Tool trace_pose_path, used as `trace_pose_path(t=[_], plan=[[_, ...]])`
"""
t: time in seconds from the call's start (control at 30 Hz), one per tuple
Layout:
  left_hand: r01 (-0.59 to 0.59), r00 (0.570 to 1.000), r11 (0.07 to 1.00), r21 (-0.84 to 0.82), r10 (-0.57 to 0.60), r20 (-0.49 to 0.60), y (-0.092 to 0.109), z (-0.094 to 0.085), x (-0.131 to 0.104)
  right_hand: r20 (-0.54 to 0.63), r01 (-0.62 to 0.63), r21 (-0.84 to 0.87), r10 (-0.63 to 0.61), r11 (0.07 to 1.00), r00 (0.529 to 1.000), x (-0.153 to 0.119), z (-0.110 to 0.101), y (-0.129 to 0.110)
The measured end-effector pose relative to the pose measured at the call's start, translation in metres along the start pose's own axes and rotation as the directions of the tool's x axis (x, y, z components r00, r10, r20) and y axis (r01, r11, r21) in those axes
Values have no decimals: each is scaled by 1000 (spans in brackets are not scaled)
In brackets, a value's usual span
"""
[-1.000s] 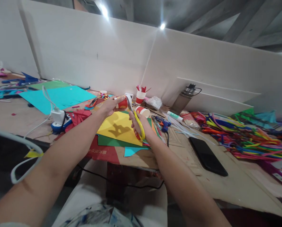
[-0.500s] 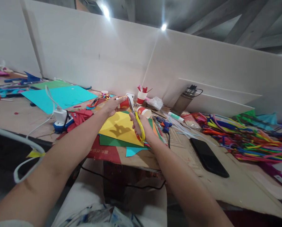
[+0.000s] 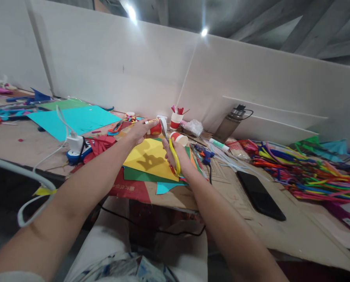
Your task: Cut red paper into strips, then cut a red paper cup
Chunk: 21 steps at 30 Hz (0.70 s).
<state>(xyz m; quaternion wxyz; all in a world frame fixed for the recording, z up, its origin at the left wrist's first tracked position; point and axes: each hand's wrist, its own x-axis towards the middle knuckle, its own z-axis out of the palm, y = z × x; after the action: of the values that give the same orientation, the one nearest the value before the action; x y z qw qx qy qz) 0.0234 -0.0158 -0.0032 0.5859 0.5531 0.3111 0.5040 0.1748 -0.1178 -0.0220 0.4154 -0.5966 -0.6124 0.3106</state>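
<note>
My left hand (image 3: pixel 140 132) is closed on a red and white paper cup (image 3: pixel 155 127), held above the yellow sheet. Yellow-handled scissors (image 3: pixel 175 156) are gripped in my right hand (image 3: pixel 172 153), their blades pointing up at the cup's rim. Below both hands lie a yellow paper sheet (image 3: pixel 147 158) and green sheets (image 3: pixel 138 175). A second red and white cup (image 3: pixel 178 138) lies on its side just behind my right hand. Farther back a cup (image 3: pixel 176 120) stands upright, filled with red sticks.
A blue glue gun (image 3: pixel 206 156), a black phone (image 3: pixel 260 195), a bottle (image 3: pixel 229 124) and colourful pipe cleaners (image 3: pixel 307 168) are on the right. On the left lie a turquoise sheet (image 3: pixel 75 120) and a power strip (image 3: pixel 76 150) with cables.
The cup and scissor blades have shifted slightly against each other. Both hands keep their grips, and the view has moved very slightly.
</note>
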Motion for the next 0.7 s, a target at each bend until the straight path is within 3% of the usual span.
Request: trace_pose_path(t=[0.37,0.57,0.7], plan=[[24,1000,999,-44,-23,12,-6,-2,7,10,-38,80,37,996,999,-3,2,-3],[197,963,953,-228,-232,-139,-5,0,10,-16,-29,37,29,999,999,-1,5,-4],[134,974,954,-267,-176,-140,-7,1,12,-18,3,-25,-3,1000,1000,2,2,1]])
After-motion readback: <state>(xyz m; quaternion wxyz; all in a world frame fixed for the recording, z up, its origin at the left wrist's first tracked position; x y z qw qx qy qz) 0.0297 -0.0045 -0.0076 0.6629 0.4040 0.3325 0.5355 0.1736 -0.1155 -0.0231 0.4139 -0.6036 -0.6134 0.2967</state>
